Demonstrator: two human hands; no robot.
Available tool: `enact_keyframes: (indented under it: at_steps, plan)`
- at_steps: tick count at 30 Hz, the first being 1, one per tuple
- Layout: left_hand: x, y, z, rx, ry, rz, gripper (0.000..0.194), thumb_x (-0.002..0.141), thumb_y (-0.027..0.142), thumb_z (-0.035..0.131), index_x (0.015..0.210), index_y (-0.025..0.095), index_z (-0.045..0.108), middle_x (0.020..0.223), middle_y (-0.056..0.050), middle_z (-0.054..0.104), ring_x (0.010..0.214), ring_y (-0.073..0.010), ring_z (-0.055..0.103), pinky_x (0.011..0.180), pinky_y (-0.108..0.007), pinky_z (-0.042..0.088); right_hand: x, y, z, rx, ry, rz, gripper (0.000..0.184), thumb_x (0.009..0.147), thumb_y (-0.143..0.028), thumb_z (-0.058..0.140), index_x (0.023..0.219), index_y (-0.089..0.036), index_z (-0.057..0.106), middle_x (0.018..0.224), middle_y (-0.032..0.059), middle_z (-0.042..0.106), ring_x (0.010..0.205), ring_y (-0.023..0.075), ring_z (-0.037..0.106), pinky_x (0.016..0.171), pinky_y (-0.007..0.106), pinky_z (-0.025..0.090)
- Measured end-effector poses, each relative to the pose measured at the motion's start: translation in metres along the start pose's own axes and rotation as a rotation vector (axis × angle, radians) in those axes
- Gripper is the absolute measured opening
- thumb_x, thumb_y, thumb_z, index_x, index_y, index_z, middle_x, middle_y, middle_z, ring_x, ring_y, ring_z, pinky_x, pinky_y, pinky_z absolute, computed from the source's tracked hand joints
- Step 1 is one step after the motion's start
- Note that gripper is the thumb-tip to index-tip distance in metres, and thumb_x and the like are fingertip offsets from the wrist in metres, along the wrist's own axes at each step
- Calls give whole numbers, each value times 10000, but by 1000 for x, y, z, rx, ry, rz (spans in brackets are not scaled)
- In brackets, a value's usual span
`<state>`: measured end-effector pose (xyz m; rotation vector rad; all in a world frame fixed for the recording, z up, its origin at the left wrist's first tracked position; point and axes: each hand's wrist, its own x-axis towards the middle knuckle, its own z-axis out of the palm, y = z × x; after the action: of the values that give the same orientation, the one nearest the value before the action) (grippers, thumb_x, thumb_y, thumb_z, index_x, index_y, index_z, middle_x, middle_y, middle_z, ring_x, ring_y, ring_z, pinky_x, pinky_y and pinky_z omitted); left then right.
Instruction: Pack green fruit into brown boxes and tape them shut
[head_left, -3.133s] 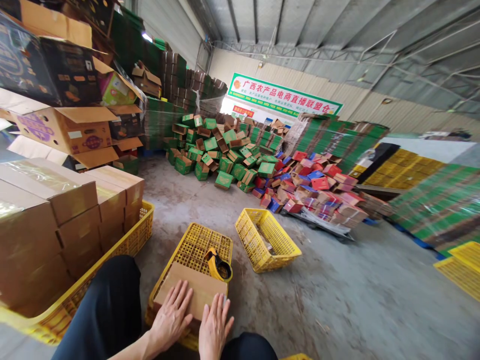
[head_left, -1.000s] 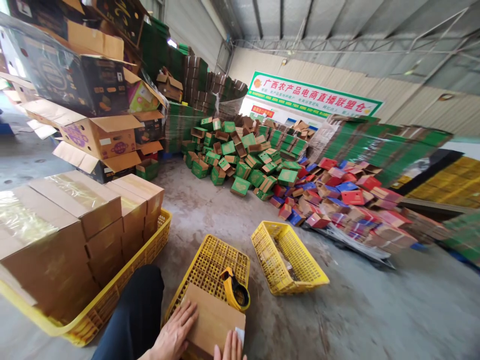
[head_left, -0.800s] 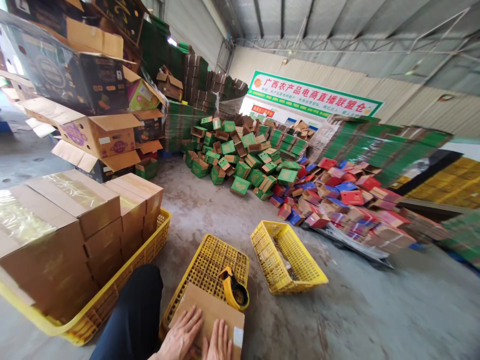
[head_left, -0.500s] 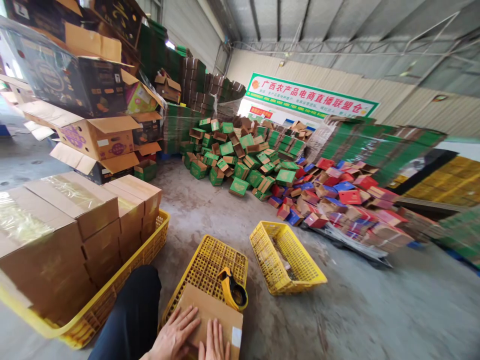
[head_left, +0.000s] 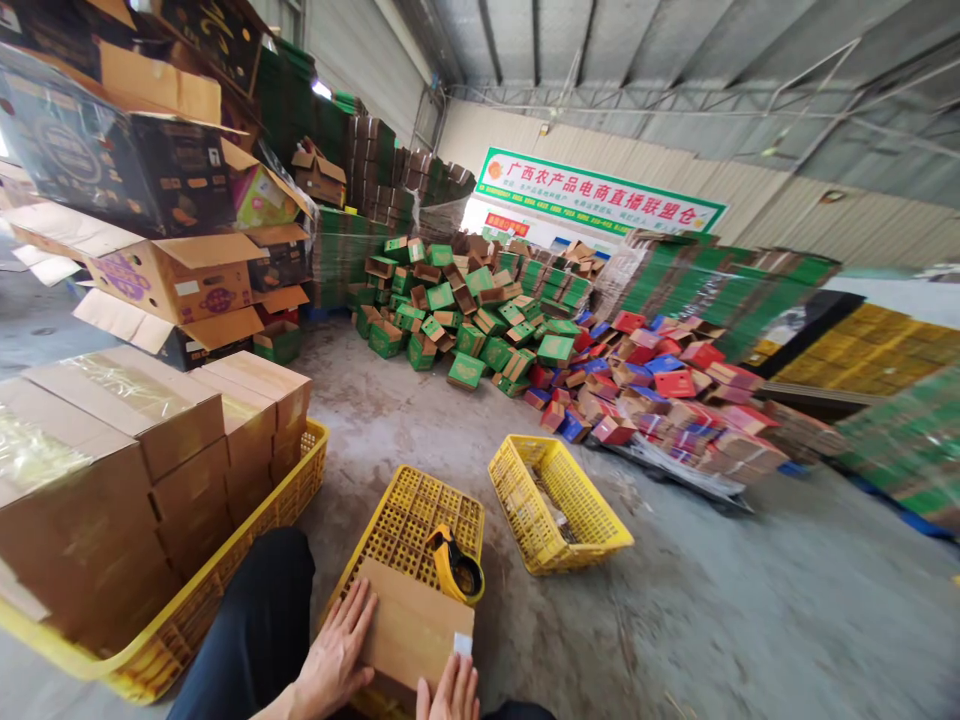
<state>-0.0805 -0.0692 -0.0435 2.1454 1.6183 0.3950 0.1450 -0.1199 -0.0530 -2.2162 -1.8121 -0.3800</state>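
Observation:
A brown cardboard box [head_left: 416, 625] with a white label [head_left: 463, 643] at its right corner lies on an upturned yellow plastic crate [head_left: 405, 500]. My left hand [head_left: 339, 645] rests along the box's left edge, fingers stretched out flat. At the near right edge, my right hand [head_left: 450, 690] touches the box with straight fingers; its lower part is cut off by the frame. Just beyond the box, a yellow-and-black tape dispenser [head_left: 456, 568] lies on the crate.
To my left, a large yellow basket [head_left: 225, 590] holds several closed cardboard boxes [head_left: 180, 410]. Another yellow basket [head_left: 559, 505] sits on the floor ahead right. Behind are heaps of green boxes [head_left: 469, 370] and red and blue boxes [head_left: 675, 384]. My knee [head_left: 274, 580] is beside the crate.
My hands have moved apart from the middle of the box top, the left to its left edge, the right to its near right edge. The view has shifted slightly.

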Motion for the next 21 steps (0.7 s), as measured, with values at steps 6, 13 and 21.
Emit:
enact_keyframes:
  at_steps: [6, 13, 21]
  plan:
    - [-1, 18, 29, 41, 64, 65, 1033, 713, 138, 662, 1665, 257, 280, 1727, -77, 193, 1594, -413, 106, 1294, -618, 156, -4, -30, -2, 113, -24, -45, 791, 1019, -529, 405, 1655, -128, 157, 1465, 279, 575, 1321, 507, 581, 1025, 688, 481]
    - [6, 12, 15, 52, 3, 66, 914, 710, 114, 685, 1584, 263, 465, 1699, -64, 295, 1587, -394, 181, 1295, -596, 197, -1, -56, -15, 191, -116, -212, 856, 956, -285, 550, 1642, -283, 37, 1577, 103, 504, 1443, 405, 490, 1126, 579, 454]
    - [8, 18, -29, 47, -138, 52, 852, 699, 167, 757, 1520, 276, 557, 1684, -66, 301, 1579, -360, 223, 1288, -561, 221, 11, -43, -15, 217, -222, -266, 666, 904, -151, 542, 1555, -284, 496, 1611, 6, 461, 1503, 286, 430, 1219, 451, 402]
